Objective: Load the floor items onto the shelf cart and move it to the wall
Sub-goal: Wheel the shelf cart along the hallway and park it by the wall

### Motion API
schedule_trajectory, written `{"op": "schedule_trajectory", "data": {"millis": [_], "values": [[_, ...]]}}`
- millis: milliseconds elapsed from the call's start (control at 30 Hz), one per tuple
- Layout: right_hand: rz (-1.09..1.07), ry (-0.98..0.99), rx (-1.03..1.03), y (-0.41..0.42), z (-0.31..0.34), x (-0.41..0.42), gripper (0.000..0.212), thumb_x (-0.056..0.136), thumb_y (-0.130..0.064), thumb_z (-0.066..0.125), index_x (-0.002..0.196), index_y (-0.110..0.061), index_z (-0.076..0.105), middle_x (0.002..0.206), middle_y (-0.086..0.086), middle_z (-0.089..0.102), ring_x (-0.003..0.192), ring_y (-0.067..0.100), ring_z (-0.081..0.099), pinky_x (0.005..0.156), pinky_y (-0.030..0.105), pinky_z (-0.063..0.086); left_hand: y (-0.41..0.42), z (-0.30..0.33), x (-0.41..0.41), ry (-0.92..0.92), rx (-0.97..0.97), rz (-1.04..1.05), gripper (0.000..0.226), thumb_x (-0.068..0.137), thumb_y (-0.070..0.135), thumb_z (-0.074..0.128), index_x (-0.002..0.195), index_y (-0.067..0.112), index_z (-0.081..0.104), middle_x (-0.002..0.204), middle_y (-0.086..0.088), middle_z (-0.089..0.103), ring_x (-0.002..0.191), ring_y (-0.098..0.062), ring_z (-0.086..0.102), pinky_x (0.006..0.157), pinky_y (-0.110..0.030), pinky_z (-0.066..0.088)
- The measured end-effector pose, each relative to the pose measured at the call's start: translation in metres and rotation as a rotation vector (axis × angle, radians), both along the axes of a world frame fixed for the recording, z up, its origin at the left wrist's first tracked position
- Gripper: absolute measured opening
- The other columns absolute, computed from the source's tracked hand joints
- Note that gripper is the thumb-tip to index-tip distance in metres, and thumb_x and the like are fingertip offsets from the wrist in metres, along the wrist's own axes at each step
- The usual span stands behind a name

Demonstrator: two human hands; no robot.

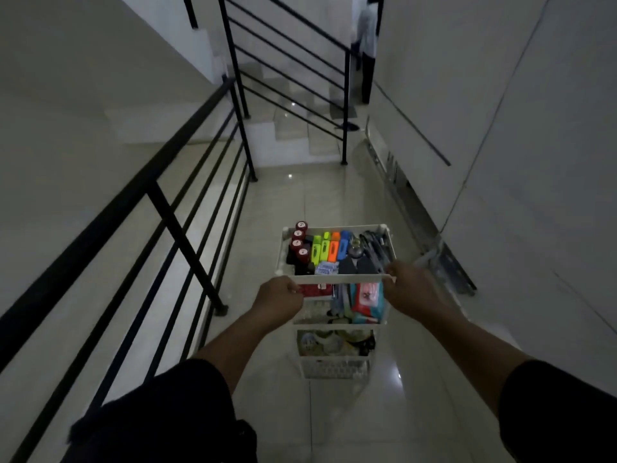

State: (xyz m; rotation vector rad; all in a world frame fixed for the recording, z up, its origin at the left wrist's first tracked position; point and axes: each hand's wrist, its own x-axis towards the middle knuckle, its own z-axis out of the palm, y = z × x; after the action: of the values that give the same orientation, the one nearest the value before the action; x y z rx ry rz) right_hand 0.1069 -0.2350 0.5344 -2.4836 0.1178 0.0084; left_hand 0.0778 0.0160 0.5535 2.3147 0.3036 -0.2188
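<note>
In the head view the light is dim and much is hard to read. The shelf cart (335, 279) is seen from above, so its wheels and lower frame are hidden; the middle tier shows only a red pack and a pink-and-teal packet (367, 300), and the bottom tier is a pale jumble that cannot be made out. The person's upper arms run off the lower edge in black sleeves (187, 396).

The cart stands on the tiled floor (317, 195) of a landing, between the black railing (167, 202) on the left and the wall (517, 162) on the right, nearer the wall. It stands upright, its tiers stacked vertically, and the top tray's long side runs left to right across the view, its far edge towards the stairs (300, 121).

The top tray holds red-capped tubes (298, 243), a row of highlighters (329, 245) in yellow, green, orange and blue, and dark pens (375, 243).

The left hand (278, 297) is clenched on the near left corner of the top tray's rim; the right hand (405, 284) is clenched on the near right corner

A figure (367, 45) stands on the stairs, cut off at the top edge
</note>
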Motion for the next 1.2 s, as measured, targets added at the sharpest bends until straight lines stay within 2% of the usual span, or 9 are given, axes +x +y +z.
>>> {"op": "schedule_trajectory", "data": {"millis": [133, 267, 467, 633, 700, 833, 967, 1067, 1200], "values": [[-0.058, 0.007, -0.047, -0.005, -0.021, 0.076, 0.026, 0.080, -0.022, 0.054, 0.105, -0.014, 0.061, 0.098, 0.013, 0.065, 0.082, 0.027, 0.062, 0.068, 0.037, 0.053, 0.009, -0.018, 0.058, 0.065, -0.033, 0.119, 0.037, 0.085, 0.020, 0.058, 0.120, 0.008, 0.058, 0.119, -0.011, 0.061, 0.107, -0.028, 0.059, 0.085, -0.031, 0.047], [-0.203, 0.105, 0.015, -0.010, -0.057, 0.127, 0.039, 0.073, -0.027, 0.054, 0.112, -0.017, 0.053, 0.103, 0.017, 0.062, 0.089, 0.035, 0.062, 0.077, 0.045, 0.056, 0.021, -0.042, 0.101, 0.158, -0.051, 0.183, 0.074, 0.082, 0.028, 0.064, 0.145, 0.007, 0.031, 0.144, -0.017, 0.044, 0.124, -0.034, 0.051, 0.100, -0.042, 0.048], [-0.249, 0.236, 0.146, -0.002, -0.085, 0.151, 0.040, 0.093, -0.017, 0.048, 0.130, -0.010, 0.036, 0.106, 0.018, 0.058, 0.089, 0.033, 0.058, 0.077, 0.042, 0.049, 0.025, -0.083, 0.152, 0.218, -0.313, 0.193, 0.099, 0.084, 0.035, 0.069, 0.156, 0.025, 0.002, 0.162, -0.009, 0.023, 0.145, -0.031, 0.031, 0.115, -0.047, 0.033], [-0.273, 0.133, 0.127, 0.001, -0.088, 0.150, 0.036, 0.101, -0.020, 0.034, 0.137, -0.015, 0.034, 0.090, 0.006, 0.060, 0.062, 0.015, 0.053, 0.053, 0.026, 0.037, 0.022, -0.106, 0.168, 0.155, -0.289, 0.174, 0.092, 0.076, 0.042, 0.067, 0.152, 0.037, 0.014, 0.156, -0.003, 0.037, 0.139, -0.030, 0.041, 0.110, -0.055, 0.039], [-0.323, 0.108, 0.131, 0.001, -0.088, 0.149, 0.037, 0.103, -0.022, 0.030, 0.139, -0.016, 0.035, 0.093, 0.005, 0.055, 0.063, 0.013, 0.049, 0.055, 0.024, 0.034, 0.018, -0.104, 0.172, 0.157, -0.283, 0.170, 0.088, 0.078, 0.043, 0.065, 0.151, 0.038, 0.016, 0.155, -0.003, 0.039, 0.137, -0.030, 0.044, 0.107, -0.056, 0.042], [-0.392, 0.108, 0.147, 0.002, -0.091, 0.145, 0.035, 0.101, -0.024, 0.031, 0.136, -0.022, 0.037, 0.102, 0.014, 0.063, 0.072, 0.023, 0.057, 0.067, 0.033, 0.043, 0.014, -0.102, 0.181, 0.133, -0.212, 0.147, 0.083, 0.087, 0.034, 0.063, 0.154, 0.029, 0.014, 0.155, -0.007, 0.037, 0.137, -0.032, 0.043, 0.107, -0.052, 0.042], [-0.469, 0.120, 0.193, 0.004, -0.089, 0.142, 0.038, 0.097, -0.020, 0.040, 0.135, -0.021, 0.036, 0.107, 0.018, 0.065, 0.079, 0.030, 0.062, 0.072, 0.043, 0.052, 0.012, -0.099, 0.204, 0.156, -0.230, 0.071, 0.084, 0.076, 0.046, 0.060, 0.149, 0.035, 0.021, 0.147, -0.006, 0.047, 0.126, -0.032, 0.053, 0.100, -0.056, 0.048], [-0.537, 0.097, 0.233, 0.003, -0.086, 0.138, 0.043, 0.095, -0.017, 0.046, 0.137, -0.016, 0.036, 0.107, 0.016, 0.063, 0.080, 0.026, 0.057, 0.071, 0.038, 0.047, 0.011, -0.117, 0.235, 0.181, -0.236, 0.002, 0.085, 0.064, 0.057, 0.055, 0.143, 0.040, 0.028, 0.137, -0.002, 0.056, 0.117, -0.029, 0.060, 0.093, -0.055, 0.053], [-0.682, 0.085, 0.256, 0.003, -0.088, 0.137, 0.049, 0.093, -0.013, 0.049, 0.139, -0.016, 0.034, 0.102, 0.011, 0.063, 0.078, 0.028, 0.056, 0.070, 0.032, 0.040, -0.006, -0.097, 0.272, 0.192, -0.253, -0.144, 0.069, 0.071, 0.040, 0.058, 0.137, 0.041, 0.037, 0.127, 0.001, 0.061, 0.111, -0.025, 0.061, 0.096, -0.052, 0.051]]}}
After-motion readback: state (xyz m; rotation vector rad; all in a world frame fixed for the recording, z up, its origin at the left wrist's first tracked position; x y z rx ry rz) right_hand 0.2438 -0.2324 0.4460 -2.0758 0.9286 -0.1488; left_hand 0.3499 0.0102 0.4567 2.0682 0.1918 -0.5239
